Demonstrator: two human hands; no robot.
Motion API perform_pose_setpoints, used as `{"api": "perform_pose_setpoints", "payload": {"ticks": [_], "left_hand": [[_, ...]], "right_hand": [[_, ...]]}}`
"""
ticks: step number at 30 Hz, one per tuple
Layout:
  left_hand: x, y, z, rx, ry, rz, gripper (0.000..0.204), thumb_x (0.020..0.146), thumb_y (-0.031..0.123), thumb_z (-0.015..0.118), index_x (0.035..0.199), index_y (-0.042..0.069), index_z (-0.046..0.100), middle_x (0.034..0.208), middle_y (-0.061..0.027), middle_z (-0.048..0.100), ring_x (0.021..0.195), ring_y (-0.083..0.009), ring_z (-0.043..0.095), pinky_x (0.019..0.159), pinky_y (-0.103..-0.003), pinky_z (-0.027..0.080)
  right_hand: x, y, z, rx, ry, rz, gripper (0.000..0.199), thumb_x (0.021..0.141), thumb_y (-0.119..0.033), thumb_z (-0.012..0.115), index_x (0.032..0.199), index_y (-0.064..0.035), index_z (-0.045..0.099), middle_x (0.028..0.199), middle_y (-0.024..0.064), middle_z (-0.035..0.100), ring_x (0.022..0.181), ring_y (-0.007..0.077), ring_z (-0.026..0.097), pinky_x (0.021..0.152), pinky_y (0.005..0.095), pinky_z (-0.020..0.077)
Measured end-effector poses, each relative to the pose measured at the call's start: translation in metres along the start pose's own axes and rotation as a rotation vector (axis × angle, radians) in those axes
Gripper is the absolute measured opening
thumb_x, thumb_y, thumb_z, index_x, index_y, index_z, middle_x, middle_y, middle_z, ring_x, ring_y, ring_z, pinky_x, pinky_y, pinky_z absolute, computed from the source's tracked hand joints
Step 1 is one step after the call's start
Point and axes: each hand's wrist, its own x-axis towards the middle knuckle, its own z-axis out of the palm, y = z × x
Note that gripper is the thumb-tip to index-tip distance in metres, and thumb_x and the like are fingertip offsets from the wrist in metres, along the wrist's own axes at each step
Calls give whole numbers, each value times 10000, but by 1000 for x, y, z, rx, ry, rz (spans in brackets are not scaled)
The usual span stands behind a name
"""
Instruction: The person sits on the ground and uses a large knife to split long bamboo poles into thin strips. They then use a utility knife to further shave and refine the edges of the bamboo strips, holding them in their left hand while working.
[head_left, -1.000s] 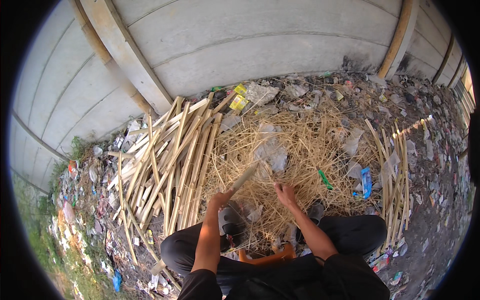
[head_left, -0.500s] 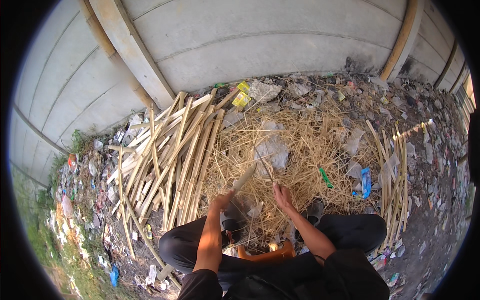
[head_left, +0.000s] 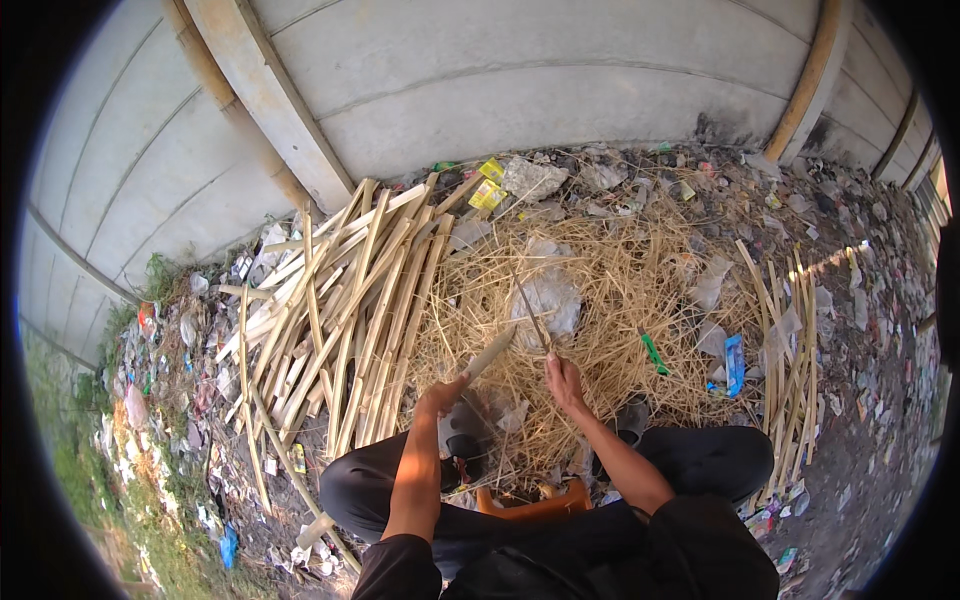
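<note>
Seat: the person sat low on an orange stool (head_left: pixel 535 500), mostly hidden under dark trousers, only its front edge showing.
Left hand: the left hand (head_left: pixel 443 398) was curled tight round the handle of a knife (head_left: pixel 488 353), the pale blade slanting up and to the right toward the strip.
Right hand: the right hand (head_left: pixel 564 380) pinched the lower end of a thin bamboo strip (head_left: pixel 532 318), fingers closed on it, the strip rising up and a little left over the shavings.
Change: against the frame half a second before, both hands stood slightly higher and further from the lap, and the blade tip had drawn closer to the strip; whether blade and strip touched I could not tell.
Shavings: a heap of straw-coloured shavings (head_left: pixel 620 290) spread just beyond the hands, with grey plastic scraps and a green scrap (head_left: pixel 654 353) lying in it.
Slats: split bamboo slats (head_left: pixel 350 300) lay fanned to the left, a smaller bundle (head_left: pixel 790 350) to the right.
Litter: wrappers dotted the ground, too small to make out.
Wall: a grey concrete wall (head_left: pixel 520 90) closed the far side, its top cut off.
</note>
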Motion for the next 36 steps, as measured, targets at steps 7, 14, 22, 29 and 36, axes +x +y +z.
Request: {"api": "perform_pose_setpoints", "payload": {"ticks": [7, 14, 22, 29, 36], "left_hand": [[7, 11, -9, 24, -2, -42, 1050, 836, 983, 434, 968, -10, 747, 801, -160, 697, 765, -277, 701, 715, -438, 547], [13, 14, -18, 120, -23, -94, 992, 815, 980, 472, 941, 40, 760, 820, -118, 709, 762, -243, 697, 720, -406, 539], [4, 36, -37, 162, -5, -127, 994, 821, 958, 487, 1087, 57, 811, 875, -101, 752, 811, -227, 734, 721, -393, 557], [-35, 81, -49, 329, 121, -42, 899, 881, 876, 466, 1246, 127, 803, 1065, -106, 805, 1127, -265, 741, 1029, -424, 474], [-28, 70, -43, 330, 80, -44, 861, 925, 836, 440, 1268, 128, 790, 1105, -91, 802, 1113, -241, 744, 1006, -394, 472]], "right_hand": [[-12, -4, -10, -414, -187, 373, 627, 1137, -531, 443, 699, -82, 453, 618, 8, 342, 545, 152, 292, 550, 418, 292], [-4, -54, 23, 24, 53, -203, 636, 1131, -581, 418, 733, -87, 463, 621, 15, 393, 502, 133, 321, 497, 393, 302], [-14, 14, -14, -346, -122, 249, 688, 1143, -537, 435, 602, -119, 364, 550, -10, 256, 480, 142, 261, 534, 416, 326], [-11, 2, 10, -18, 193, -281, 595, 1137, -533, 461, 704, -129, 406, 551, -17, 241, 466, 128, 251, 509, 391, 300], [-22, 18, -11, -34, -46, 314, 592, 1127, -545, 468, 700, -145, 377, 535, -24, 249, 438, 132, 207, 463, 361, 253]]}}
